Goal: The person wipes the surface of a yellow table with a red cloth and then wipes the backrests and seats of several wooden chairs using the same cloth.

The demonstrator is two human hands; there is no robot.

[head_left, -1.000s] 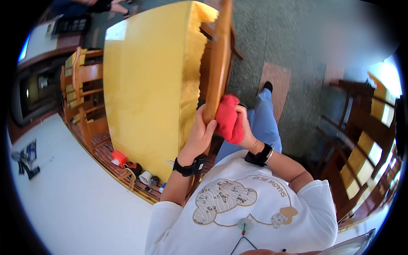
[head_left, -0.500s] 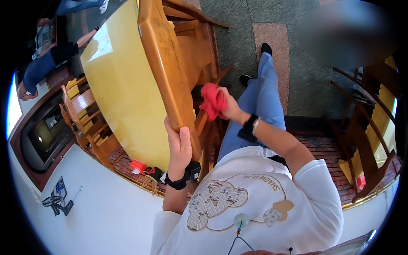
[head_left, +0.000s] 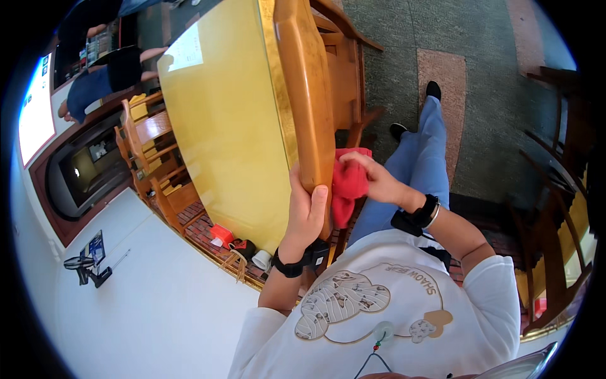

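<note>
My left hand (head_left: 306, 218) grips the near end of a wooden chair's thick top rail (head_left: 307, 95), thumb on the upper face and fingers over the table side. Bunched in my right hand (head_left: 382, 183) is a red cloth (head_left: 349, 183). The cloth lies against the side of the rail that faces me, and a loose end hangs below. My right fingertips are partly buried in its folds. The chair back stands close beside a table with a yellow top (head_left: 224, 126).
Another wooden chair (head_left: 341, 82) stands farther along this side of the table; more chairs (head_left: 151, 126) line its far side. Dark chairs (head_left: 555, 252) stand at right. A red box (head_left: 221, 235) sits beyond the table's near end. A person (head_left: 104, 85) leans at upper left.
My right hand has brought the red cloth against the chair rail, where it was held slightly off before. My left hand keeps its grip. The whole view has shifted.
</note>
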